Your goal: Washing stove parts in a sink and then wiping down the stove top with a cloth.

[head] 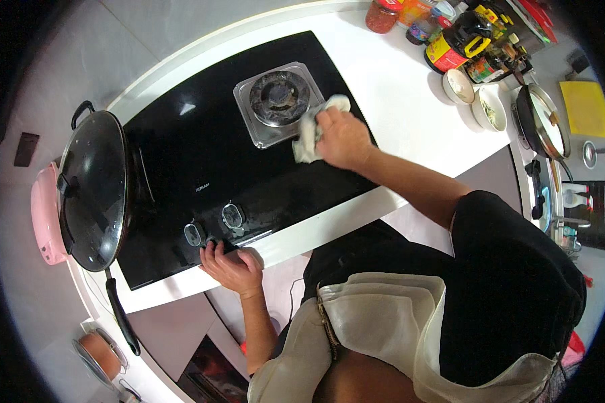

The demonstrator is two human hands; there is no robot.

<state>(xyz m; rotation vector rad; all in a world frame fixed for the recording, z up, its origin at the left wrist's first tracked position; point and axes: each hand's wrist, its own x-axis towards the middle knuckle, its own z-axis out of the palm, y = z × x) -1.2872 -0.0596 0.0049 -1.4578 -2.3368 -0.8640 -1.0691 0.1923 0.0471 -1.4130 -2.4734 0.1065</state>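
Note:
A crumpled white cloth (308, 133) is gripped in my right hand (347, 138), which presses it on the black glass cooktop (171, 146) beside the burner. That burner (280, 98) sits on a square, shiny metal drip tray (262, 135), and the cloth covers the tray's near right corner. My left hand (233, 269) rests on the cooktop's front edge with its fingers spread, holding nothing. Two control knobs, one left (194, 234) and one right (233, 215), stand just beyond its fingertips.
A lidded black wok (93, 191) stands at the left, its handle pointing towards me, by a pink container (48, 216). Sauce bottles (451, 45), a jar (383, 15) and two bowls (489, 108) line the back right. Farther right is a lidded pan (542, 121).

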